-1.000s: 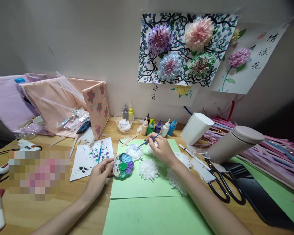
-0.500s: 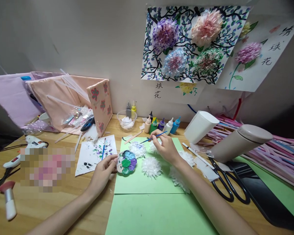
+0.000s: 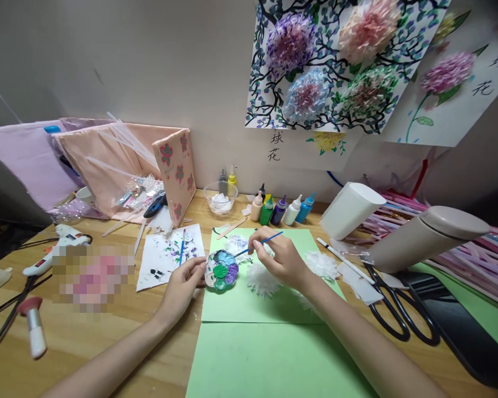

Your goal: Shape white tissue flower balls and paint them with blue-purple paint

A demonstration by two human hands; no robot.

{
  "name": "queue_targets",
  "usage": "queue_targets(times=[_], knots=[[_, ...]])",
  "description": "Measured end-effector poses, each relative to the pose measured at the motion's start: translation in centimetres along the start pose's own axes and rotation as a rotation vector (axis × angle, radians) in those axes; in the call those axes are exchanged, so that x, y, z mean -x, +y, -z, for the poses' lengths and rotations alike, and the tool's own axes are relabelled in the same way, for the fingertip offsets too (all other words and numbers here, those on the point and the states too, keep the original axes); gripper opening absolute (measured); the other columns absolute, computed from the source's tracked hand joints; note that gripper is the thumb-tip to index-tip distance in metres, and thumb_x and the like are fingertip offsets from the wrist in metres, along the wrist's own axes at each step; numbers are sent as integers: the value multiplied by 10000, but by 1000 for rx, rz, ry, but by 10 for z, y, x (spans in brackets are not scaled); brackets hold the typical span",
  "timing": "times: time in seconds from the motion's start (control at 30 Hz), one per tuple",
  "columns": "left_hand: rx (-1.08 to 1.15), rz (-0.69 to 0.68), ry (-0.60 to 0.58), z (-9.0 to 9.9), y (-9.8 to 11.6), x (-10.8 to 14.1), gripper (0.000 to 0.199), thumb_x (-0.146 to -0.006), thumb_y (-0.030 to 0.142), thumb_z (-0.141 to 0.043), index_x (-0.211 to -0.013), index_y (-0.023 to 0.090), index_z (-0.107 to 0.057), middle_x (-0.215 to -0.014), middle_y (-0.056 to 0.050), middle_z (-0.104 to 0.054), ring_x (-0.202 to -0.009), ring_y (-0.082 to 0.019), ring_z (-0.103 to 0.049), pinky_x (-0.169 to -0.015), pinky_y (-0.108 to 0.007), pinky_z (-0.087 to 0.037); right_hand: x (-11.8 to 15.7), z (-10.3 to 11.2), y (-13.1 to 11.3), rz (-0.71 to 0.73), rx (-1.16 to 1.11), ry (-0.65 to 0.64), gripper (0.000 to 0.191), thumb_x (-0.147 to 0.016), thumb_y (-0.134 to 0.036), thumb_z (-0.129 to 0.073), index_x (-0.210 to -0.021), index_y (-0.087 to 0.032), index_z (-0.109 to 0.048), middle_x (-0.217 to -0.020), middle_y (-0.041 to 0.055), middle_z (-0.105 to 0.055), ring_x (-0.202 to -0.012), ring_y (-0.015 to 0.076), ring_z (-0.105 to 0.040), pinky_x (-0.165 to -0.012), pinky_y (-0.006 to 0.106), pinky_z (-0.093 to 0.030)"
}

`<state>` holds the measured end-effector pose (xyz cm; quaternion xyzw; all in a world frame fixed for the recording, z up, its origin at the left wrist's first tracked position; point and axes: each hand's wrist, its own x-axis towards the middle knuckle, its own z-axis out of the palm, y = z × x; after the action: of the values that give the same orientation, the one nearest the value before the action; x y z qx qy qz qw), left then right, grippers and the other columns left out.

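Observation:
My left hand (image 3: 185, 288) grips the edge of a flower-shaped paint palette (image 3: 221, 271) with green, purple, blue and white paint in its wells. Between the fingers of my right hand (image 3: 279, 257) is a thin blue paintbrush (image 3: 270, 237), its tip at the blue well on the palette's upper right. Behind the palette lies a white paper flower with some blue-purple marks (image 3: 237, 243), partly covered by the brush. More white paper flowers, one in front (image 3: 262, 279) and one to the right (image 3: 320, 265), rest on light green paper (image 3: 232, 307); my right arm hides part of another.
Paint bottles (image 3: 279, 210) line the back beside a clear bowl (image 3: 221, 199). Scissors (image 3: 398, 309), a tumbler (image 3: 431, 237) and a white container (image 3: 352, 210) stand or lie to the right. At left are a paint-marked sheet (image 3: 166, 271), a glue gun (image 3: 58, 249) and a makeup brush (image 3: 35, 329).
My right hand has brought the brush tip from the blue-marked flower down to the palette. My left hand still holds the palette. The whole view has shifted slightly.

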<state>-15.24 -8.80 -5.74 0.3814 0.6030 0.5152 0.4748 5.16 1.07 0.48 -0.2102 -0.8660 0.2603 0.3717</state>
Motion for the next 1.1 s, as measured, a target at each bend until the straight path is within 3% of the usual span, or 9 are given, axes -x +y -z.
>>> queue_targets(times=[0.13,0.57,0.8,1.1], knots=[[-4,-13,-1,0,-1,-1,394,-720,430,-582,-980,134,-593,-893,-55,-658,-749,-170,-617,-687,-288,-521,1,-6,0,63,97,-98,140,-853,-158,-379,-801,-186,-506,-724,37,-563,-701,160,-489,-645,286,-387],[-35,-3,12,0,-2,-2,442,-708,468,-581,-998,134,-591,-931,-65,-652,-762,-172,-611,-671,-273,-517,-1,5,-9,154,113,-86,141,-843,-151,-371,-795,-197,-495,-701,43,-581,-661,162,-488,-613,283,-393],[-29,-7,4,0,-4,-2,422,-722,452,-577,-1002,136,-581,-936,-61,-652,-754,-162,-614,-667,-263,-520,-1,-1,-5,180,162,-140,120,-833,-141,-387,-812,-188,-496,-726,49,-579,-680,162,-484,-622,280,-390],[-62,13,18,0,1,-1,447,-708,463,-578,-1005,128,-587,-919,-68,-664,-783,-194,-627,-696,-303,-531,-2,-1,-5,169,148,-115,130,-847,-155,-373,-806,-191,-492,-715,44,-582,-669,163,-482,-617,280,-391]])
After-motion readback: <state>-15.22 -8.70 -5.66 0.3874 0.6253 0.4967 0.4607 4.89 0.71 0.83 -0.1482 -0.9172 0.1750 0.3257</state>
